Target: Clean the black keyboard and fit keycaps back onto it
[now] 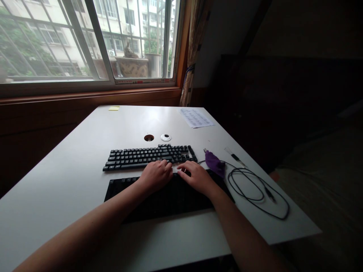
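Note:
A black keyboard base (170, 204) lies across the near part of the white table, with a few keycaps (121, 181) along its upper left edge. Just behind it, black keycaps (136, 155) are laid out in rows like a keyboard. My left hand (157, 174) is over the base's back edge, by the front row of keycaps. Its fingers are curled together and their tips are hidden, so what they hold does not show. My right hand (195, 175) is close beside it over the base, fingers bent and thumb apart from the index finger, with nothing visible between.
Right of the base lie a purple cloth (214, 163), a wire keycap puller (235, 156) and a coiled black cable (255, 200). Farther back are a printed paper (195, 118), a yellow note (114, 108), a cable hole (149, 138) and its round cover (166, 138).

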